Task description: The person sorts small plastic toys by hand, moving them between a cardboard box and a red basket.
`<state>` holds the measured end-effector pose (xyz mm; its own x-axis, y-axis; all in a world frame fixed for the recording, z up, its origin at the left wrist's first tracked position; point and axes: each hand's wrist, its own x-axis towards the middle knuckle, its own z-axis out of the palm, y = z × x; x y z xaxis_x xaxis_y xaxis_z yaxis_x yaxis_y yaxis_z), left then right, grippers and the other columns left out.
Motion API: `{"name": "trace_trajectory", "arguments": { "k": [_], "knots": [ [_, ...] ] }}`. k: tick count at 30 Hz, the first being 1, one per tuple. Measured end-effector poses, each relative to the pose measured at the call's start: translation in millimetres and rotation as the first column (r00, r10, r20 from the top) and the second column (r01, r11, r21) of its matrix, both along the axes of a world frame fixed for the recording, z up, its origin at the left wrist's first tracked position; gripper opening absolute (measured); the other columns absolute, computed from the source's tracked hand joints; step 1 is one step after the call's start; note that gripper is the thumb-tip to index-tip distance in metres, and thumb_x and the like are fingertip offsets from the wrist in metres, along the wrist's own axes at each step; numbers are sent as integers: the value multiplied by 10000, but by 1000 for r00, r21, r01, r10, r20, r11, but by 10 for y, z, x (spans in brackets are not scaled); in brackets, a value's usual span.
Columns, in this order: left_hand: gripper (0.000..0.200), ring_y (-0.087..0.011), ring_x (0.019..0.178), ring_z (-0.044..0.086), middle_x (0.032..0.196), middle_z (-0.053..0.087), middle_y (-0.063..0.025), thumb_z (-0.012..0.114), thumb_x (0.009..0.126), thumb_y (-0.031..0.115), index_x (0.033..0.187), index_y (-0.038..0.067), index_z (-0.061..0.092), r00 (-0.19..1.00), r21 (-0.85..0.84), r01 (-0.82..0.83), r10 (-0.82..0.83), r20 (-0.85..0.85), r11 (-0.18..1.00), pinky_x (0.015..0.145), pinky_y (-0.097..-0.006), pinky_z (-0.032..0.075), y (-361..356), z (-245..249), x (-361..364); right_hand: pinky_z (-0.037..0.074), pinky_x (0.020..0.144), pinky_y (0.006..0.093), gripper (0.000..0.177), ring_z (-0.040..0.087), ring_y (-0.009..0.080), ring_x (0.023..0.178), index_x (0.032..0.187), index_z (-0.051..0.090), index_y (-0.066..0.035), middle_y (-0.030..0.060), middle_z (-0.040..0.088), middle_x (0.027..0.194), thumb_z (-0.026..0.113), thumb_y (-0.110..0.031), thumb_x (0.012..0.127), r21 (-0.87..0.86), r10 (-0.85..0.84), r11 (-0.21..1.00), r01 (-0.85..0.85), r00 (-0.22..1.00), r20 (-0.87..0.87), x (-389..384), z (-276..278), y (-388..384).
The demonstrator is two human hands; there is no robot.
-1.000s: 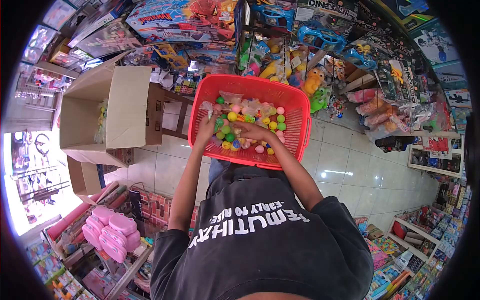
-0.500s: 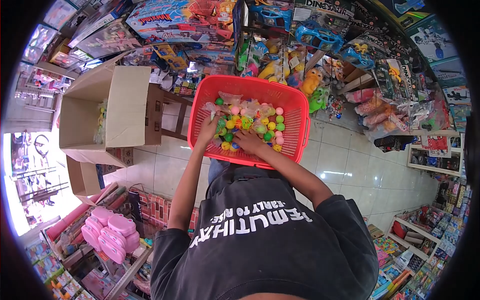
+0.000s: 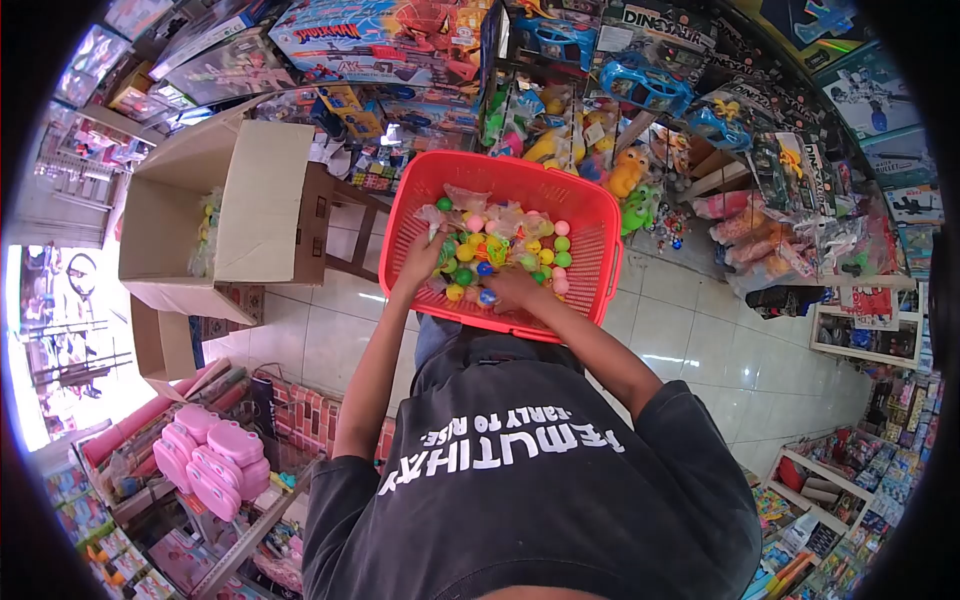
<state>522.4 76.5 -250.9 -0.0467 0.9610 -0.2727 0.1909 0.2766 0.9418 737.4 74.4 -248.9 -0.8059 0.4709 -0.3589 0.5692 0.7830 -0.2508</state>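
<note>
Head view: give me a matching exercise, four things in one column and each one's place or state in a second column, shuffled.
Things:
1. red basket
2. cardboard box
3. pink cases
4. right hand

Places or states:
a. lower left of the picture, stacked together
b. at the basket's near rim, among the small coloured balls
c. open, to the left of the basket
d. centre of the picture, filled with the balls

Pairs: 1-d, 2-c, 3-a, 4-b.
</note>
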Motion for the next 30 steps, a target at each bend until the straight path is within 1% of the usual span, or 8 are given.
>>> {"name": "trace_trajectory", "arguments": {
  "k": [3,5,7,12,13,15,22,30],
  "knots": [
    [379,-85,673,531,762,578,-19,441,914,372,978,32,595,998,-56,6,-3,56,998,574,-232,428,-8,58,17,417,833,377,456,556,265,947,1076,514,-79,106,581,994,634,-316,706,-416,-130,901,124,991,14,206,178,105],
    [372,-86,675,527,766,576,-18,440,915,365,976,34,598,999,-33,19,-18,40,999,566,-233,430,9,-23,11,444,736,364,422,579,297,846,1033,509,-44,144,594,916,564,-359,756,-773,-308,593,225,950,40,389,244,121],
    [364,-88,676,524,769,575,-17,439,917,358,975,36,601,999,-7,32,-32,25,999,557,-235,432,24,-36,26,430,732,375,459,568,282,852,1078,472,-38,149,574,911,555,-370,773,-678,-341,714,173,932,-121,584,19,86],
    [352,-130,783,526,826,589,-61,426,917,315,988,14,592,999,-1,41,-41,18,999,725,-274,410,-2,89,70,423,772,361,475,557,262,934,1132,439,-59,164,557,1014,580,-356,788,-852,-378,381,360,901,211,684,514,127],
    [352,-130,783,526,826,589,-61,426,917,315,988,14,592,999,-2,43,-43,17,999,725,-274,410,-4,65,64,423,772,361,475,557,262,934,1132,439,-59,164,557,1014,580,-356,788,-853,-380,379,360,901,211,735,463,104],
    [340,-138,787,525,841,583,-64,429,916,303,988,10,587,998,18,60,-60,-22,998,731,-279,411,2,55,53,443,755,370,517,583,277,894,1131,439,-59,167,584,976,628,-342,743,-612,-414,765,200,881,-229,831,399,40],
    [366,-117,842,508,902,584,-40,429,921,339,1000,20,592,996,33,93,-93,9,995,763,-267,402,-2,103,82,453,769,428,566,569,356,917,1131,439,-34,212,578,1002,664,-261,663,-402,-566,759,512,824,-21,845,725,237],
    [371,-106,854,505,903,577,-31,433,919,358,1008,33,588,993,2,91,-90,72,996,764,-249,397,-33,222,112,429,822,424,502,530,371,967,1095,466,3,229,546,1032,628,-220,675,-352,-567,789,505,817,-100,902,782,289]
  ]
}}
